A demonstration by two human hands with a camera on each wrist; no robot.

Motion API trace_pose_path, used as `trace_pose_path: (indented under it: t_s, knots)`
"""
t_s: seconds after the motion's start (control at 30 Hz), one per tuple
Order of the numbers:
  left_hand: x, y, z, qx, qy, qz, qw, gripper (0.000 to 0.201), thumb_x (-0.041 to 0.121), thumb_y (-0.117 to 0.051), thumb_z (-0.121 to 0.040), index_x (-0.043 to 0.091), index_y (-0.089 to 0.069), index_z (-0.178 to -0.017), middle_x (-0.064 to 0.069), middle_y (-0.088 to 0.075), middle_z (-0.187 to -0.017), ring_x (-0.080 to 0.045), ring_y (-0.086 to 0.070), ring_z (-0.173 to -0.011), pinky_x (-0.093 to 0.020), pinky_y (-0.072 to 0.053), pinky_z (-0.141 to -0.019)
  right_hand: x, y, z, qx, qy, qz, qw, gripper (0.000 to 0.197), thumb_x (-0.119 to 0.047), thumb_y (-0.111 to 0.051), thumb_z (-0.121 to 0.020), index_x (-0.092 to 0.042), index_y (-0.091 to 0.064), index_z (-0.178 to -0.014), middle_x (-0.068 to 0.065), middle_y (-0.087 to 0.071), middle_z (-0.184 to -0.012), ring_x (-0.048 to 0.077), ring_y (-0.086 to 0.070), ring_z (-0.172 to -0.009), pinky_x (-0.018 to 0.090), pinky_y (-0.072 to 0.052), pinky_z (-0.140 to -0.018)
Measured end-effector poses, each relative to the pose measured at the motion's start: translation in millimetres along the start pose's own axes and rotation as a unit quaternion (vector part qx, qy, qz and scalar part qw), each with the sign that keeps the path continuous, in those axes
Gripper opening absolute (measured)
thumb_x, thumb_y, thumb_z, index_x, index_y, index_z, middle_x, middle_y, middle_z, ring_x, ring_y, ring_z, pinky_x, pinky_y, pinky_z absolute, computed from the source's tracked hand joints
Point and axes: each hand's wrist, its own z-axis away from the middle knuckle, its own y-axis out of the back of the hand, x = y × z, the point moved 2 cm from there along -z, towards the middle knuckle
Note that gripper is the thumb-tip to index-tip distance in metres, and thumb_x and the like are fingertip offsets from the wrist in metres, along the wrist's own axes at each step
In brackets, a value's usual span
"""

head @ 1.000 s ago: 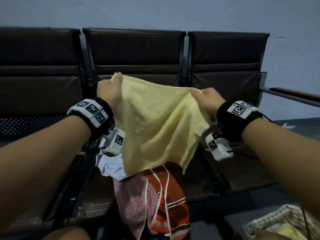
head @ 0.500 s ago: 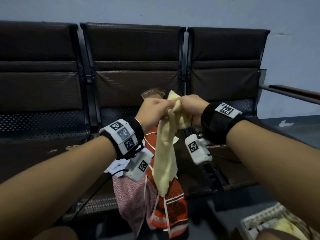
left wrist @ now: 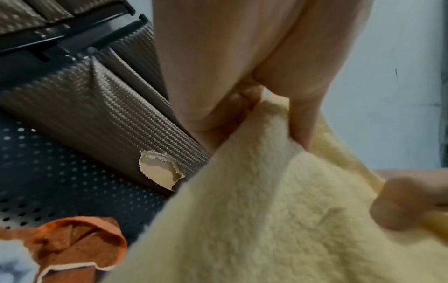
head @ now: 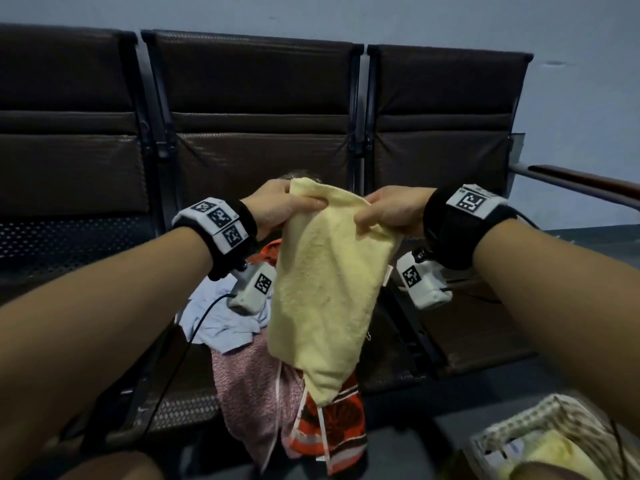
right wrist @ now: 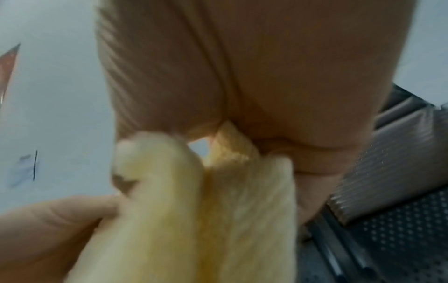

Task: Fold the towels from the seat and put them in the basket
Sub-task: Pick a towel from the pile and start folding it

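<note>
Hands (head: 284, 206) (head: 391, 209) pinch yellow towel's (head: 322, 299) top edge above seat (head: 485, 327).

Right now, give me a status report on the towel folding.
Left hand and right hand both grip the pale yellow terry towel, hanging folded. Woven basket lower right. Nothing in the way.

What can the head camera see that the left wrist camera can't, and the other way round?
Only the head view shows both hands whole, left hand and right hand, pinching the top of the yellow towel, plus the pink towel, the basket at lower right and the armrest. Only the left wrist view shows a tear in the seat padding. Both show the yellow towel, the orange towel and the dark seats.
</note>
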Motion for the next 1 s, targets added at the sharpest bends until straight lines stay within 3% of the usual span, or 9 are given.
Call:
trace_pose_path:
  t_s: [0.1, 0.2, 0.33, 0.43, 0.5, 0.6, 0.73, 0.87, 1.0]
  knots:
    - [-5.2, -1.2, -24.8, 0.073, -0.028, -0.116, 0.990, 0.024, 0.021, -0.085, -0.076, 0.010, -0.076, -0.096, -0.011, -0.076, -0.097, -0.026, -0.072, -0.096, -0.040, -0.060, -0.085, 14.5, 14.0, -18.4, 0.146, -0.031, 0.061, 0.987, 0.028, -0.022, -0.076, -0.075, -0.009, -0.077, -0.099, 0.015, -0.074, -0.101, 0.025, -0.071, -0.088, 0.039, -0.061, -0.079]
    - [-0.1, 4.2, -48.8, 0.198, -0.047, -0.241, 0.949, 0.026, 0.040, -0.086, -0.070, 0.022, -0.068, -0.077, 0.005, -0.070, -0.078, -0.010, -0.066, -0.076, -0.025, -0.048, -0.056, 20.0, 24.5, -33.2, 0.270, 0.017, 0.051, 0.961, 0.012, -0.026, -0.067, -0.086, -0.017, -0.074, -0.086, 0.005, -0.070, -0.091, 0.020, -0.065, -0.080, 0.025, -0.048, -0.062]
    - [15.5, 8.0, -73.9, 0.266, -0.112, -0.192, 0.938, 0.020, 0.037, -0.081, -0.076, 0.029, -0.064, -0.081, 0.010, -0.070, -0.080, -0.008, -0.066, -0.078, -0.026, -0.052, -0.064, 18.7, 29.6, -45.9, 0.395, 0.122, -0.020, 0.910, 0.018, -0.028, -0.056, -0.091, -0.025, -0.074, -0.094, -0.006, -0.071, -0.088, 0.016, -0.064, -0.088, 0.027, -0.048, -0.077]
    - [11.6, 7.0, -74.5, 0.242, -0.152, -0.125, 0.950, 0.021, 0.027, -0.081, -0.075, 0.029, -0.061, -0.077, 0.008, -0.069, -0.080, -0.009, -0.066, -0.076, -0.028, -0.055, -0.067, 28.2, 25.9, -48.6, 0.416, 0.157, -0.051, 0.894, 0.016, -0.029, -0.056, -0.089, -0.028, -0.071, -0.089, -0.014, -0.066, -0.075, 0.009, -0.062, -0.080, 0.026, -0.045, -0.073]
    - [-5.6, 3.9, -66.5, 0.213, -0.151, -0.128, 0.957, 0.025, 0.018, -0.080, -0.073, 0.027, -0.057, -0.073, 0.007, -0.064, -0.074, -0.007, -0.059, -0.069, -0.026, -0.048, -0.063, 43.9, 17.1, -49.5, 0.382, 0.161, -0.054, 0.909, 0.013, -0.029, -0.058, -0.089, -0.030, -0.071, -0.088, -0.016, -0.066, -0.078, 0.004, -0.061, -0.079, 0.024, -0.043, -0.071]
    - [-48.2, -5.8, -43.9, 0.115, -0.108, -0.186, 0.970, 0.026, 0.012, -0.071, -0.072, 0.023, -0.049, -0.069, 0.004, -0.050, -0.066, -0.005, -0.044, -0.057, -0.027, -0.036, -0.056, 78.0, -7.7, -50.1, 0.294, 0.137, -0.011, 0.946, 0.012, -0.028, -0.060, -0.090, -0.029, -0.071, -0.093, -0.006, -0.071, -0.090, 0.012, -0.064, -0.086, 0.026, -0.046, -0.073]
    - [-103.5, -20.0, -5.0, -0.045, -0.019, -0.285, 0.957, 0.027, 0.016, -0.066, -0.073, 0.019, -0.041, -0.065, 0.000, -0.044, -0.062, -0.016, -0.039, -0.060, -0.031, -0.032, -0.059, 124.1, -49.8, -43.9, 0.101, 0.075, 0.057, 0.990, 0.011, -0.020, -0.062, -0.093, -0.023, -0.072, -0.091, 0.005, -0.073, -0.093, 0.019, -0.065, -0.088, 0.031, -0.049, -0.076]
    - [-142.1, -35.5, 28.6, -0.160, 0.077, -0.353, 0.919, 0.019, 0.004, -0.070, -0.082, 0.015, -0.060, -0.094, -0.005, -0.058, -0.079, -0.016, -0.054, -0.070, -0.033, -0.044, -0.064, 161.0, -93.9, -26.6, -0.081, -0.030, 0.051, 0.995, 0.011, -0.007, -0.061, -0.092, -0.002, -0.070, -0.095, 0.009, -0.063, -0.082, 0.014, -0.058, -0.067, 0.020, -0.047, -0.054]
    - [-153.9, -41.5, 51.4, -0.252, 0.228, -0.201, 0.919, 0.019, -0.003, -0.064, -0.087, -0.010, -0.067, -0.104, -0.024, -0.070, -0.095, -0.030, -0.067, -0.082, -0.032, -0.058, -0.068, 174.9, -107.8, -13.4, -0.169, -0.121, -0.026, 0.978, 0.008, -0.005, -0.060, -0.092, -0.002, -0.064, -0.085, 0.003, -0.057, -0.062, 0.009, -0.052, -0.048, 0.019, -0.043, -0.044]
